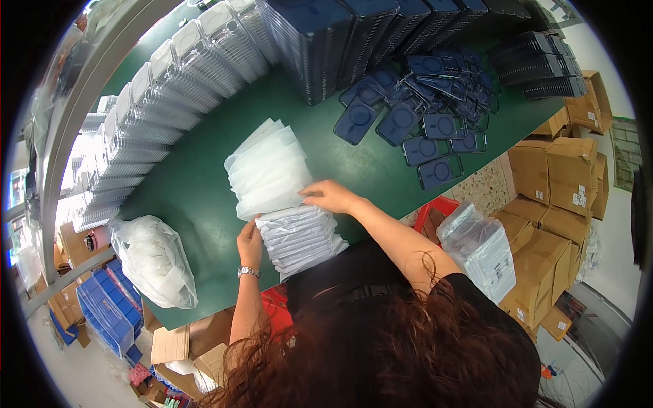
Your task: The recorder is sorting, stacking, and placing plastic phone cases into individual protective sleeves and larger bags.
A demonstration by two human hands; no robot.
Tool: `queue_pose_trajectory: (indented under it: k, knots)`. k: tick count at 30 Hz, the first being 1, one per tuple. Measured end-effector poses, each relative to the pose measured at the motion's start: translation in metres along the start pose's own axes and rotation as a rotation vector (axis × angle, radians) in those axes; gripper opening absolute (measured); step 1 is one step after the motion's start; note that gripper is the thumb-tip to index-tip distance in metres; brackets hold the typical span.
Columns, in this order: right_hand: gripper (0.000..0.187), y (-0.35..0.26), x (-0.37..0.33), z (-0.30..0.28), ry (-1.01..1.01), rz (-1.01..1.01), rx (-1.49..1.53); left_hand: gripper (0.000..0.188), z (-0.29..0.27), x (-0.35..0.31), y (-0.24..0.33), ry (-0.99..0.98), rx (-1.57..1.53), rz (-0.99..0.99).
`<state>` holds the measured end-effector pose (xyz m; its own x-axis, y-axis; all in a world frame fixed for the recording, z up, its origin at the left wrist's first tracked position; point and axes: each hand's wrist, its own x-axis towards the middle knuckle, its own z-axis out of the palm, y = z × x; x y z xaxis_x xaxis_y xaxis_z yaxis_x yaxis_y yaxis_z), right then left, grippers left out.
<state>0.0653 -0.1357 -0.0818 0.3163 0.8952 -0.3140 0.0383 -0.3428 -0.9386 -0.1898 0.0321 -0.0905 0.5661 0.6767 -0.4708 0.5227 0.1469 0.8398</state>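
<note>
On the green table in front of me, a fanned pile of thin, milky-white bags (269, 166) lies just beyond a row of overlapping white wrapped packets (299, 238). My right hand (333, 196) reaches in from the right, its thumb and fingers closed at the near right edge of the bags. At the left, my left hand (249, 243) has its fingertips against the corner where bags and packets meet. Its fingers are bent together, and what they pinch is partly hidden. A wristwatch (249, 271) sits on my left wrist.
Dark blue phone cases (435, 126) lie heaped at the far right, with tall stacks of them (309, 51) behind. Clear cases (183, 68) stand in rows along the left edge. A bulging plastic bag (153, 262) rests at the left. Cardboard boxes (537, 238) are piled off the right side.
</note>
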Motion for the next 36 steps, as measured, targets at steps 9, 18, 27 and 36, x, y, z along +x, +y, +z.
queue_pose_trajectory:
  k: [9,18,27,36]
  knots:
    - [0.028,0.019,-0.015,-0.006,0.019,0.051,0.126,0.032,0.005,0.006,0.010,0.059,-0.039,0.114]
    - [0.035,-0.007,-0.002,-0.002,0.122,0.117,0.209,0.021,0.008,0.014,0.003,0.156,0.133,0.100]
    - [0.029,-0.020,0.001,-0.054,0.188,0.082,-0.004,0.020,0.011,0.020,-0.005,0.308,0.201,0.190]
    - [0.032,-0.031,-0.045,-0.290,1.059,-0.030,-0.491,0.023,0.005,-0.003,0.019,0.189,-0.153,-0.099]
